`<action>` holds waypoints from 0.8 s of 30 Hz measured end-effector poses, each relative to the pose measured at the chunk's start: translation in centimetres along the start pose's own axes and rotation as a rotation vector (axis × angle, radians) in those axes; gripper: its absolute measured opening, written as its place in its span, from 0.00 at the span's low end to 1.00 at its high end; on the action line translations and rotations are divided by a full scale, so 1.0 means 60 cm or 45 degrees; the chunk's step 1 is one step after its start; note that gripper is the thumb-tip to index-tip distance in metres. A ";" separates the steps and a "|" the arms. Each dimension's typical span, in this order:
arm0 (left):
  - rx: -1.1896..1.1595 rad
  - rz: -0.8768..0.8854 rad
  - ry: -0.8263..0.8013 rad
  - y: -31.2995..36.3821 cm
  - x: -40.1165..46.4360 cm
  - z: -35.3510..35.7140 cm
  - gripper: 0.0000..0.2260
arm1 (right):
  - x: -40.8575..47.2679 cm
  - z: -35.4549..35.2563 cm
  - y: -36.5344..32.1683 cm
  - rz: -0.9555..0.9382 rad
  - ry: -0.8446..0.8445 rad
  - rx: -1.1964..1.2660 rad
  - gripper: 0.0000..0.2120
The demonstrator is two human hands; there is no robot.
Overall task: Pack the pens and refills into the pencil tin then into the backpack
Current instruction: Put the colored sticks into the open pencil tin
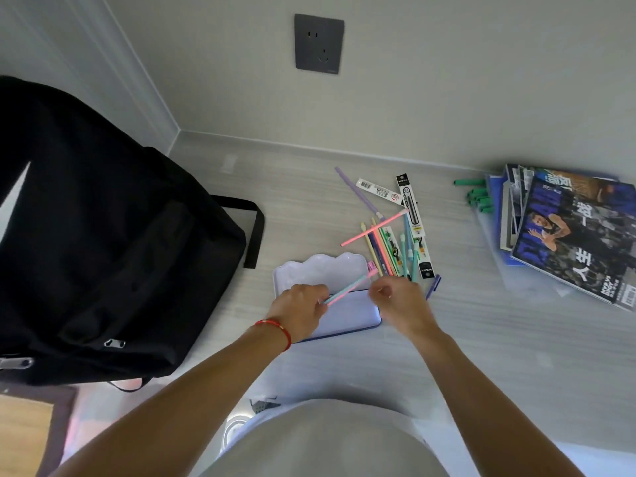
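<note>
An open lilac pencil tin (pixel 347 315) lies on the table, its scalloped lid (pixel 320 270) folded back. My left hand (pixel 297 309) hovers over the tin's left part and grips a pink and a teal pen (pixel 347 288) that slant up to the right. My right hand (pixel 399 301) is just right of the tin with fingers curled; what it holds is unclear. Beyond it lies a pile of pastel pens and packaged refills (pixel 395 242). A black backpack (pixel 103 242) stands at the left.
A stack of magazines (pixel 571 235) over a blue folder sits at the right, with green markers (pixel 476 196) behind it. A purple pen (pixel 433 285) lies by my right hand. The wall with a grey socket (pixel 319 43) bounds the far side.
</note>
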State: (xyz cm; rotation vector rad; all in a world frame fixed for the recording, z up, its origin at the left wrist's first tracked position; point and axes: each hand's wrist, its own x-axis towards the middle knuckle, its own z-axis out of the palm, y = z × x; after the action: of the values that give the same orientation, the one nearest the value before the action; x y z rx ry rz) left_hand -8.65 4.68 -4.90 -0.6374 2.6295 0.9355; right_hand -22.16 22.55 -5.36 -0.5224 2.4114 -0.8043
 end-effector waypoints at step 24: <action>0.717 0.127 -0.330 -0.005 0.012 0.051 0.09 | 0.001 -0.035 0.132 0.319 -0.076 -0.306 0.13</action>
State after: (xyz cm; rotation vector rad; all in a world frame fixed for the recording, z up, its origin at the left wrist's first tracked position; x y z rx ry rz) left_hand -8.80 6.20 -7.65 -0.2273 2.5246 0.2417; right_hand -24.94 29.33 -9.04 -0.3184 2.4680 -0.3899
